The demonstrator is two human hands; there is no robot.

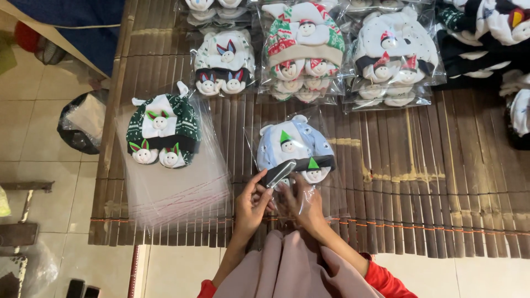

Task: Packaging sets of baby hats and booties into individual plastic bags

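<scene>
Both hands [279, 203] pinch the blue hat's bag [295, 152] near the mat's edge [309, 245].

Both hands, left hand [251, 207] and right hand [301, 203], pinch a bagged blue hat [294, 150] (bamboo mat [441, 182] beneath)

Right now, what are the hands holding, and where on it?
Both hands, left hand and right hand, grip the open lower edge of the clear bag around the blue hat.

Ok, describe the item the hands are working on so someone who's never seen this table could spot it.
On the bamboo mat, look in front of the row of bagged hats, near the person's edge. The pale blue hat lies in a clear bag, held by the left hand and right hand. It is the only blue one.
</scene>
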